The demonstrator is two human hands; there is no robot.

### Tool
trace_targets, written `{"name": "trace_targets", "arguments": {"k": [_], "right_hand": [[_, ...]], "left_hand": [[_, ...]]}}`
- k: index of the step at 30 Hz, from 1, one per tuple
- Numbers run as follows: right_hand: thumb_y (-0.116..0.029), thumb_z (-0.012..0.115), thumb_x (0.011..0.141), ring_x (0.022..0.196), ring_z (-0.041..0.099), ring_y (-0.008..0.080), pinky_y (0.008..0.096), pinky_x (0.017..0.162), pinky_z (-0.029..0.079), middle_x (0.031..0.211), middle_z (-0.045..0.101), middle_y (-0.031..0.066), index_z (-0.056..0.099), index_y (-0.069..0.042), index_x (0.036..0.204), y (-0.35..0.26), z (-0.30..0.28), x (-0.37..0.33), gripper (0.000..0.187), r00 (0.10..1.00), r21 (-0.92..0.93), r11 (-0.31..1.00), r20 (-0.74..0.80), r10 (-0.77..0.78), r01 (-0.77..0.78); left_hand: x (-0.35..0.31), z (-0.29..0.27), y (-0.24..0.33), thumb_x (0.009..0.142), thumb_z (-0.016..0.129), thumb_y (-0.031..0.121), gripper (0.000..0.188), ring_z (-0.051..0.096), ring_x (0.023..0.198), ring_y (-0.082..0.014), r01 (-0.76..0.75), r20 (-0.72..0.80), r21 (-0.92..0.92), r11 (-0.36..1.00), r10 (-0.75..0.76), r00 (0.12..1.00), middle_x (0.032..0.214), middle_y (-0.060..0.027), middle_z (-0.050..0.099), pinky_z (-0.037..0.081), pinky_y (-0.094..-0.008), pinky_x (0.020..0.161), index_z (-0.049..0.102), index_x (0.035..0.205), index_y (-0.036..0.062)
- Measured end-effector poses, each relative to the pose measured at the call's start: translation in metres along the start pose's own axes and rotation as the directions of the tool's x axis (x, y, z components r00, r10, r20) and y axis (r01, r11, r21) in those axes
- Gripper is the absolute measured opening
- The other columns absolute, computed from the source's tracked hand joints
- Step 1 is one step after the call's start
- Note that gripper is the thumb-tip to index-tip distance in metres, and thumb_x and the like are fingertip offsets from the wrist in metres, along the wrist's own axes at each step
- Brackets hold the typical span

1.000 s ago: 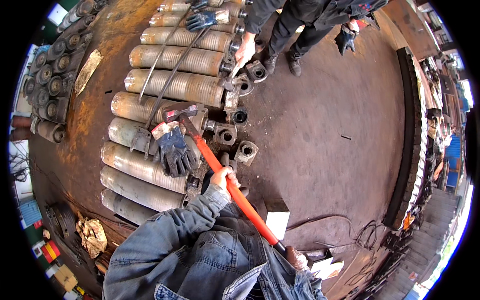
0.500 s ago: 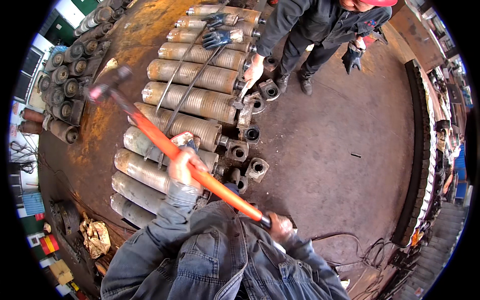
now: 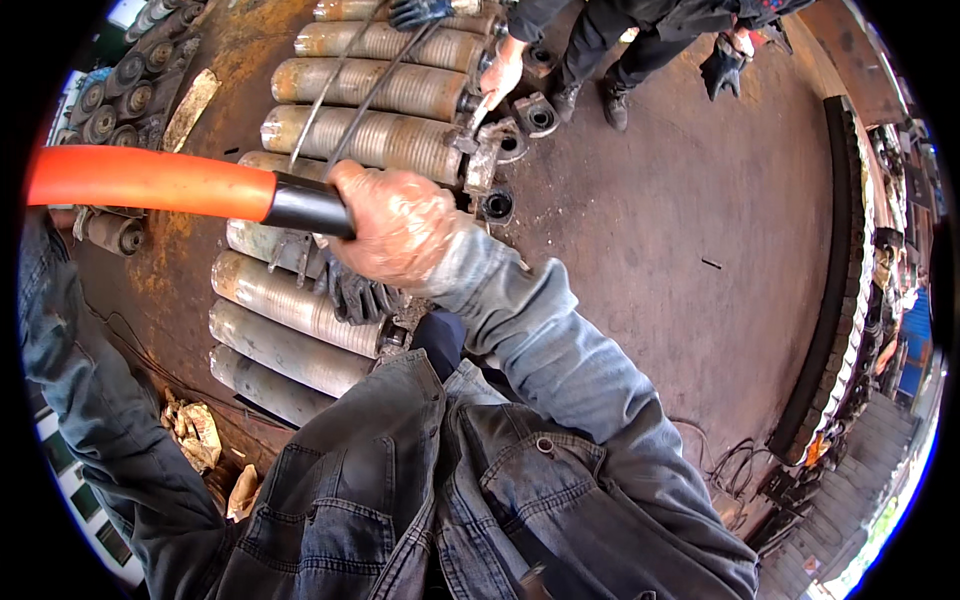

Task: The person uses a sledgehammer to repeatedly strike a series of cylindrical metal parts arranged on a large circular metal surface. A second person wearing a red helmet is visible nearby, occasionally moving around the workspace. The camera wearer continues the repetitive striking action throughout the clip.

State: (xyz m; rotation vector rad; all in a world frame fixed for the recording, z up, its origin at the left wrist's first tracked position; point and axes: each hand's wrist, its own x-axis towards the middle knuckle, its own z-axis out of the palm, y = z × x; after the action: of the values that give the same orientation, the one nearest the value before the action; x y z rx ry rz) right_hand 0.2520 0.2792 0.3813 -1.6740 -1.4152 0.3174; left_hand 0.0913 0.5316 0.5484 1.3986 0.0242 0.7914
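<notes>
My right hand point(image 3: 395, 225) is closed around the black end of a sledgehammer's orange handle point(image 3: 150, 182), which runs off to the left rim. The hammer's head is out of view. My left sleeve point(image 3: 90, 400) rises along the left edge; the left hand is beyond the picture. Under the handle lies a row of rusty ribbed metal cylinders point(image 3: 370, 138). Past my right hand, a co-worker's hand point(image 3: 503, 72) holds a small tool with a pale handle and metal head point(image 3: 465, 143) against a metal block point(image 3: 484, 165) at the cylinders' right ends.
Two long metal bars point(image 3: 382, 85) lie across the cylinders. Dark work gloves point(image 3: 360, 292) rest on them, near my body. The co-worker's legs point(image 3: 615, 60) stand at the top, with another glove point(image 3: 722, 68) dangling from the other hand. Cables point(image 3: 735, 465) coil at lower right.
The sledgehammer has swung up and left, its head leaving the picture. My left hand has gone out of view leftward. My right hand has moved up and left over the cylinders.
</notes>
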Motion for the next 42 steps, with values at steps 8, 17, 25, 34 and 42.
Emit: {"name": "trace_targets", "arguments": {"k": [8,17,25,34,42], "right_hand": [[-0.037,0.065,0.08,0.057,0.064,0.032,0.0432,0.054,0.051,0.065,0.062,0.0199,0.062,-0.003,0.074,-0.068,-0.039,-0.411,0.034,0.414,-0.693,0.199,-0.157,0.896,-0.693],[-0.038,0.073,0.067,0.07,0.066,0.0366,0.0495,0.062,0.05,0.079,0.066,0.0177,0.053,-0.01,0.108,-0.142,-0.008,-0.545,0.054,-0.181,-0.501,-0.148,0.018,0.983,-0.852],[-0.033,0.07,0.068,0.06,0.063,0.0384,0.0516,0.056,0.049,0.069,0.063,0.0197,0.049,-0.01,0.103,-0.128,-0.02,-0.485,0.048,0.02,-0.525,0.066,0.093,0.995,-0.848],[-0.025,0.068,0.07,0.059,0.061,0.0401,0.0526,0.054,0.047,0.07,0.062,0.0195,0.045,-0.008,0.11,-0.075,-0.01,-0.458,0.049,0.378,-0.439,0.405,0.151,0.913,-0.802],[-0.024,0.069,0.069,0.061,0.061,0.041,0.052,0.056,0.047,0.07,0.062,0.0192,0.047,-0.009,0.111,-0.054,0.009,-0.435,0.05,0.496,-0.368,0.459,-0.006,0.868,-0.809]], "left_hand": [[-0.169,0.202,-0.289,0.081,0.058,0.016,0.012,0.047,0.049,-0.0161,0.587,-0.272,-0.452,0.671,-0.731,0.626,0.061,-0.0023,0.051,0.042,-0.0302,0.048,0.052,0.076,0.0078],[-0.315,0.28,-0.351,0.083,0.058,0.016,0.015,0.047,0.048,-0.0172,0.669,0.187,-0.725,-0.167,-0.981,-0.042,0.058,-0.0018,0.048,0.043,-0.0329,0.05,0.049,0.072,0.0105],[-0.302,0.232,-0.318,0.081,0.059,0.019,0.019,0.047,0.047,-0.0172,0.649,0.057,-0.76,-0.023,-0.998,0.032,0.055,-0.0018,0.048,0.045,-0.0344,0.051,0.047,0.067,0.0125],[-0.276,0.186,-0.293,0.083,0.055,0.017,0.015,0.044,0.049,-0.0138,0.576,-0.112,-0.797,0.182,-0.982,0.155,0.058,0.001,0.044,0.042,-0.0297,0.05,0.047,0.071,0.0127],[-0.22,0.184,-0.279,0.082,0.056,0.013,0.015,0.044,0.046,-0.0162,0.573,-0.14,-0.773,0.271,-0.955,0.262,0.057,-0.0019,0.043,0.042,-0.0332,0.047,0.046,0.071,0.0103]]}}
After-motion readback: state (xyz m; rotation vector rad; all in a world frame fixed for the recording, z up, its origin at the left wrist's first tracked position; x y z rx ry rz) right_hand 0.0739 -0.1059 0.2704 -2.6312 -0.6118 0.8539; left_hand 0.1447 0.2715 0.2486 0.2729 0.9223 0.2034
